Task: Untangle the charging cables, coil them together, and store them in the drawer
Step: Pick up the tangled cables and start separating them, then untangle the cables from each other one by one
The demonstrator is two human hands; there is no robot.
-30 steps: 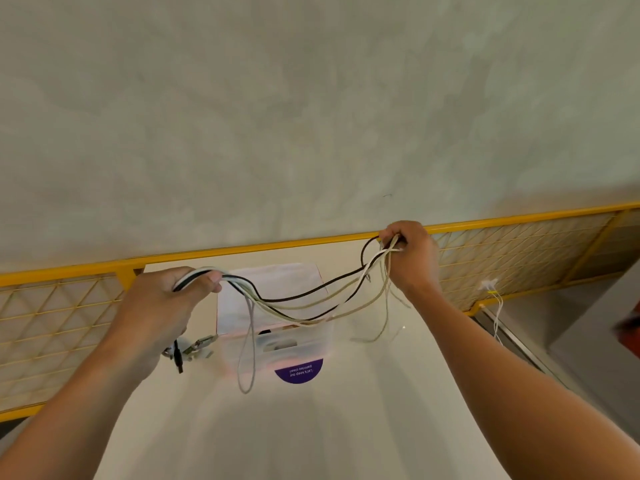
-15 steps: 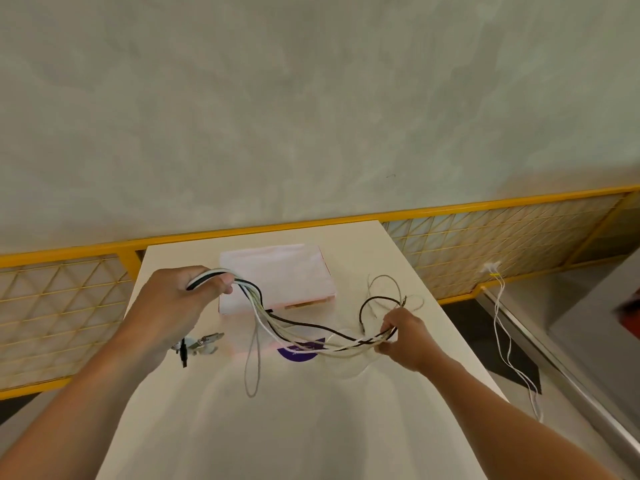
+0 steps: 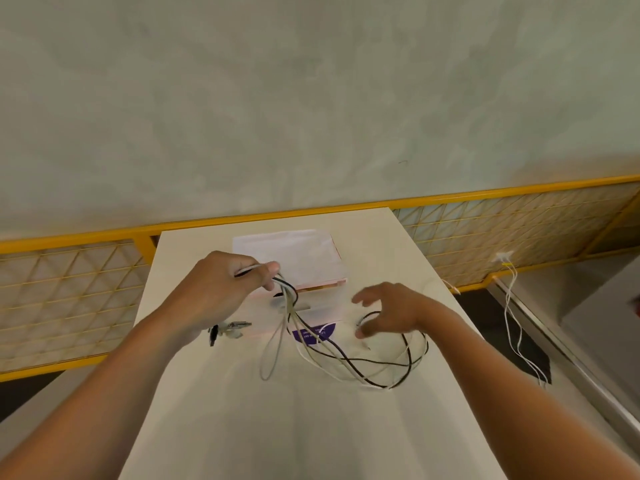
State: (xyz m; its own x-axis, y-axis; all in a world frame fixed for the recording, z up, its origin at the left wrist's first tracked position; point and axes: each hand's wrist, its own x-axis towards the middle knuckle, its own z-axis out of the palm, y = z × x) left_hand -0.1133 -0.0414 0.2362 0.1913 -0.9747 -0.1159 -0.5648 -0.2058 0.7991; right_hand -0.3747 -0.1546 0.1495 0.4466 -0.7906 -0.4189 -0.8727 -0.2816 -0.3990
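My left hand (image 3: 225,285) grips a bundle of white and black charging cables (image 3: 346,362) near one end, held above the white table (image 3: 311,427). Plug ends (image 3: 228,329) dangle below that hand. The cables sag from it, and their long loop lies on the tabletop to the right. My right hand (image 3: 391,313) hovers over the far side of that loop with fingers spread, holding nothing. A small translucent drawer unit (image 3: 311,306) with a purple label stands behind the cables, near the table's far end.
A white sheet (image 3: 291,258) covers the top of the drawer unit. A yellow mesh railing (image 3: 69,282) runs behind the table. More white cables (image 3: 516,323) hang from the railing at the right, down to the floor.
My right hand lowered the cables' far end from up by the railing to the table and let go. My left hand kept its grip and shifted slightly right.
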